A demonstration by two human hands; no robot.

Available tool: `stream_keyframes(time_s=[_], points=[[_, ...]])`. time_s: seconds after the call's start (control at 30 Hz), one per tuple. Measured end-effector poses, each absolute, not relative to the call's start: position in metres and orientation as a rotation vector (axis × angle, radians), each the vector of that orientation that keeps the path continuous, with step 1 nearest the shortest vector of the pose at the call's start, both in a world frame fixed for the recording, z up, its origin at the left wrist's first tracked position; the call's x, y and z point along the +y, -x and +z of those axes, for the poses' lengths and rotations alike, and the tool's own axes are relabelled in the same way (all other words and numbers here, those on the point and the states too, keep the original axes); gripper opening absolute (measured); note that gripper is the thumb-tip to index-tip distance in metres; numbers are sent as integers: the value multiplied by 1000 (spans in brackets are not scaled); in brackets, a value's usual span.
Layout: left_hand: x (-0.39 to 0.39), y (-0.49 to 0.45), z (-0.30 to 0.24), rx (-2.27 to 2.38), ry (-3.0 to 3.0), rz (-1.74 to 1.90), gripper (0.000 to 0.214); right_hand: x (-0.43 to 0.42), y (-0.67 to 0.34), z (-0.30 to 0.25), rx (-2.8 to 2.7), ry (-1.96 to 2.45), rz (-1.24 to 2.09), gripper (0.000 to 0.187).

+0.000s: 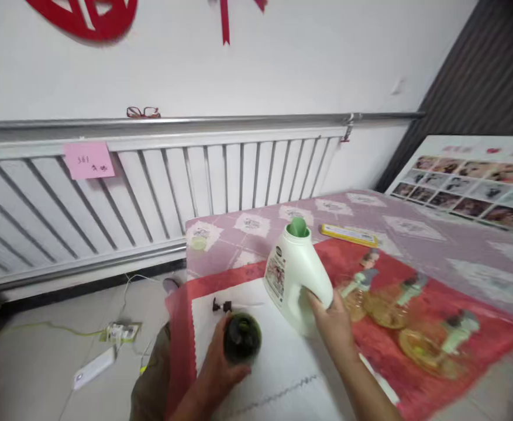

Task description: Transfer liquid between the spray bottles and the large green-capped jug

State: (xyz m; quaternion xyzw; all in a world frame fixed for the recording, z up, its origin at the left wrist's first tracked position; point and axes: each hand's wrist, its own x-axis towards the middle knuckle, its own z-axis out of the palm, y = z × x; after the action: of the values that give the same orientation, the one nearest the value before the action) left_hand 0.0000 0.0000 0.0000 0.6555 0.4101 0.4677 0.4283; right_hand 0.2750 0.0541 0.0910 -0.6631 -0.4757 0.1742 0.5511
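A white detergent jug (295,275) with a green cap (298,227) stands upright on a white sheet (278,362) laid over the table. My right hand (333,324) is wrapped round the jug's handle side. A dark green round bottle (241,337) sits lower left, and my left hand (219,365) grips it from below, fingers curled round it. Two small black clips (221,305) lie on the white sheet just above the green bottle.
The table wears a pink patterned cloth (370,216) with a red pictured mat (414,316) on it. A yellow flat box (348,235) lies behind the jug. A white radiator (151,193) lines the wall. A power strip (120,333) and cables lie on the floor.
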Motion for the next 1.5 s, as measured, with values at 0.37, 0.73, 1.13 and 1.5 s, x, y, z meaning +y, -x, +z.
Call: stream_keyframes(time_s=[0.37,0.73,1.13,1.5], points=[[3,7,29,1292,-1230,1340,52,31,-271,91,-1168,1605,406,51],[58,24,59,1637,-2045,872,41,-57,-236,67,-1184,1515,582,34],[73,15,69,1677,-2299,415,31,-69,-211,92,-1436,1410,582,14],[33,42,137,1651,-2133,749,35,-47,-183,155,-1764,1277,264,18]])
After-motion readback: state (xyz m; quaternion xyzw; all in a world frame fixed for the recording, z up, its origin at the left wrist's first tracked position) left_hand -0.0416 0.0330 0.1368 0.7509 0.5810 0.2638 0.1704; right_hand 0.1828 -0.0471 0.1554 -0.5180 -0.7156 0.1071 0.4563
